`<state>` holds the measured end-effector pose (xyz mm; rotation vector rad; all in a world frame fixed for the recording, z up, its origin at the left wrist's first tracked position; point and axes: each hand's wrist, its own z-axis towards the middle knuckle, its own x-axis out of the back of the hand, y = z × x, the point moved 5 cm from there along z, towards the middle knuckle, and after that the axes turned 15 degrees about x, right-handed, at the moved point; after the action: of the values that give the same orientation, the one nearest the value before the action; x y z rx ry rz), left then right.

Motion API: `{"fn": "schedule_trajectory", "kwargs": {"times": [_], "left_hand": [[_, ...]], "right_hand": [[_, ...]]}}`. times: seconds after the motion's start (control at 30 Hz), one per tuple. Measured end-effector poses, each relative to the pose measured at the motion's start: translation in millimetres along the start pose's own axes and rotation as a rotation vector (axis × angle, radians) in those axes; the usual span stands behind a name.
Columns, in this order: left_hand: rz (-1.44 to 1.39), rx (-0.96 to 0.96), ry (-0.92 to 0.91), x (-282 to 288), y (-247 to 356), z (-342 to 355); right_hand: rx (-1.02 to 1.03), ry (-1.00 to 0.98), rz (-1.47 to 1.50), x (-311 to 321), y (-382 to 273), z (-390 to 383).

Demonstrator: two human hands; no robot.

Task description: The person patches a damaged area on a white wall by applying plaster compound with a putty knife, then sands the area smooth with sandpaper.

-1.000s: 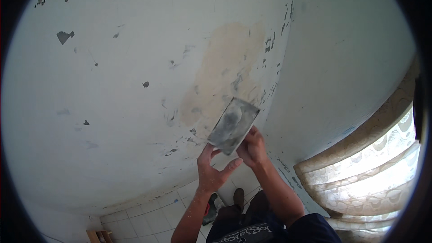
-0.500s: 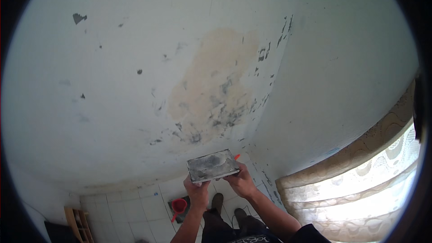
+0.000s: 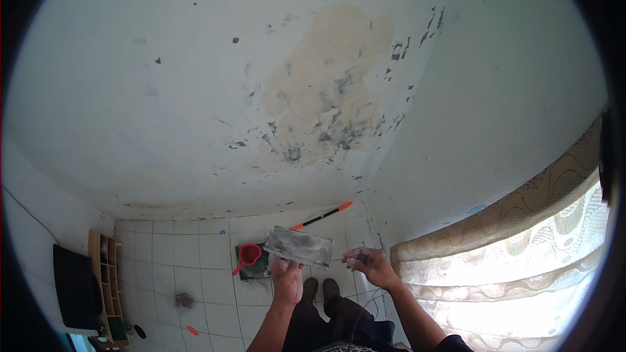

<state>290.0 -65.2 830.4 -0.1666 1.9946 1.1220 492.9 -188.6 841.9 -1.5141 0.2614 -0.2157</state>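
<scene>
My left hand (image 3: 287, 280) grips a flat rectangular board (image 3: 298, 246) by its near edge. The board is grey and dusty, smeared with whitish plaster; what lies under it is hidden. Just right of the board, apart from it, my right hand (image 3: 368, 266) has its fingers bent and spread, and nothing plain shows in them. Ahead stands a white wall (image 3: 195, 111) with a beige patch (image 3: 319, 78) and dark chipped spots.
On the tiled floor (image 3: 189, 248), a red dipper (image 3: 249, 254) rests on a dark tray (image 3: 264, 266). An orange-and-black long-handled tool (image 3: 323, 216) lies near the wall. A wooden shelf (image 3: 98, 267) and a television (image 3: 73, 283) stand left; a curtain (image 3: 495, 261) hangs right.
My right hand has come off the board and moved right. The board, now in my left hand alone, is turned clockwise. My view has tilted down, showing more floor.
</scene>
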Motion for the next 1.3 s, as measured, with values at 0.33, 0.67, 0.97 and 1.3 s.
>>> {"fn": "schedule_trajectory", "kwargs": {"times": [0.33,0.67,0.97,1.3], "left_hand": [[-0.114,-0.01,0.153,73,21,-54],[-0.116,0.086,0.217,179,44,-99],[-0.066,0.187,0.301,261,27,-97],[-0.173,0.152,0.159,322,-21,-28]], "right_hand": [[-0.028,-0.138,-0.133,-73,16,9],[0.092,-0.207,-0.359,-185,16,29],[0.003,-0.339,-0.394,-236,87,20],[0.027,-0.444,-0.5,-216,199,71]]}}
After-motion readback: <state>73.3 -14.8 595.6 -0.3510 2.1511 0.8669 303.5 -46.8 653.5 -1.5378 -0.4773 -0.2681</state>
